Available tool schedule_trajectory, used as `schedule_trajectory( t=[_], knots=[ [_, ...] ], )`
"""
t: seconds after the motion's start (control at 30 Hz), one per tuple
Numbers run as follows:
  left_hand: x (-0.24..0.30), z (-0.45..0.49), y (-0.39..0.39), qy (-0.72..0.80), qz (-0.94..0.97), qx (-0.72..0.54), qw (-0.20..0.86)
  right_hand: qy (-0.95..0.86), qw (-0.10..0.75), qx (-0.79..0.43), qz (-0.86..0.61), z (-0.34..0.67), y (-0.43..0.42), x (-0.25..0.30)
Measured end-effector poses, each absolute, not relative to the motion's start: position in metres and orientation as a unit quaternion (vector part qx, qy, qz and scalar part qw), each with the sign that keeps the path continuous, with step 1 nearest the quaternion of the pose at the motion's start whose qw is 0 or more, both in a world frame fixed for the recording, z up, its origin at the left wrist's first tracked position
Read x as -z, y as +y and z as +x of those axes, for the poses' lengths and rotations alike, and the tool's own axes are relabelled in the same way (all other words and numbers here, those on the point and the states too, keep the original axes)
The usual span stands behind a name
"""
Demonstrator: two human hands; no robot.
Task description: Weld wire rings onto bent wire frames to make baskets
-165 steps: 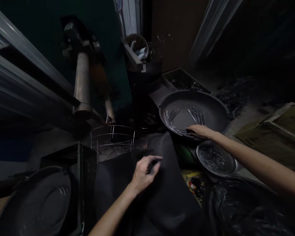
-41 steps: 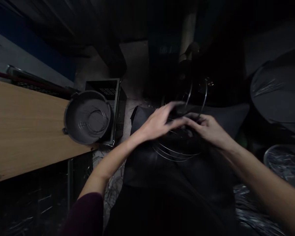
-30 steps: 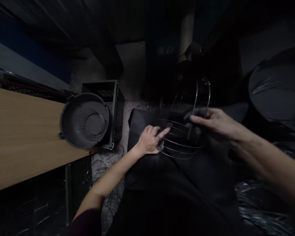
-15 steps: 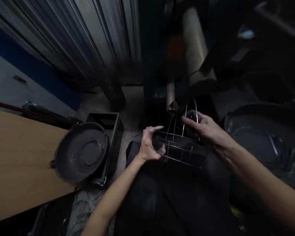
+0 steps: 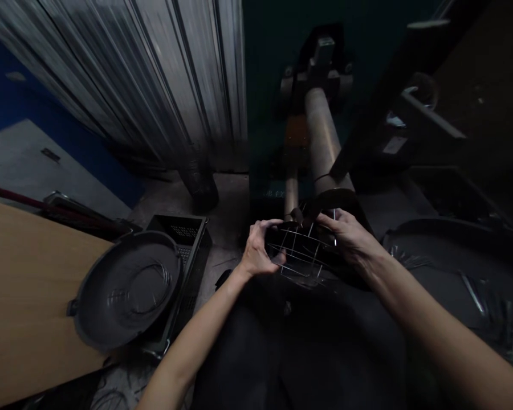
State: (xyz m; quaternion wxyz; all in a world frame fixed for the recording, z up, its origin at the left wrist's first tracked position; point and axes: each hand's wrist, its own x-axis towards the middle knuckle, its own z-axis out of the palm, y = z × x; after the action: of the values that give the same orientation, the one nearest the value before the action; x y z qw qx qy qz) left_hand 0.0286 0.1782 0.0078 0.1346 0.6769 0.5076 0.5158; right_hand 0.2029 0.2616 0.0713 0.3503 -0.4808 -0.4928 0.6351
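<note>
Both hands are on a small basket-like frame of thin metal wire [image 5: 301, 253], just below the end of a machine's arms. My left hand [image 5: 260, 250] grips its left side, thumb and fingers curved around the edge. At the upper right of the frame, my right hand [image 5: 346, 233] pinches a bent wire piece that partly shows between the fingers. The lower electrode-like rod [image 5: 291, 193] ends right at the frame's upper edge, and the thicker metal cylinder [image 5: 322, 125] runs above it. Darkness hides the frame's far right part.
A round black tub [image 5: 128, 285] holding wire rings rests on a dark plastic crate [image 5: 192, 250] at left. To the right, another large black tub [image 5: 431, 228] contains loose wire pieces. A wooden board [image 5: 29, 296] stands at far left, corrugated metal sheeting [image 5: 175, 74] behind.
The view has tilted up, showing more of the machine. The wire frame and both hands have come closer under the machine's rods, and the upright wire loop is now mostly hidden.
</note>
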Motion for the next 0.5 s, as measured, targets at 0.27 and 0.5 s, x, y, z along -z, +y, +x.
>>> schedule_trajectory(
  t=[0.27, 0.5],
  knots=[
    [-0.017, 0.019, 0.194, 0.512, 0.683, -0.502, 0.138, -0.503, 0.363, -0.610, -0.492, 0.195, 0.274, -0.070],
    [-0.018, 0.016, 0.199, 0.511, 0.697, -0.483, 0.142, -0.482, 0.380, -0.621, -0.488, 0.194, 0.278, -0.062]
  ],
)
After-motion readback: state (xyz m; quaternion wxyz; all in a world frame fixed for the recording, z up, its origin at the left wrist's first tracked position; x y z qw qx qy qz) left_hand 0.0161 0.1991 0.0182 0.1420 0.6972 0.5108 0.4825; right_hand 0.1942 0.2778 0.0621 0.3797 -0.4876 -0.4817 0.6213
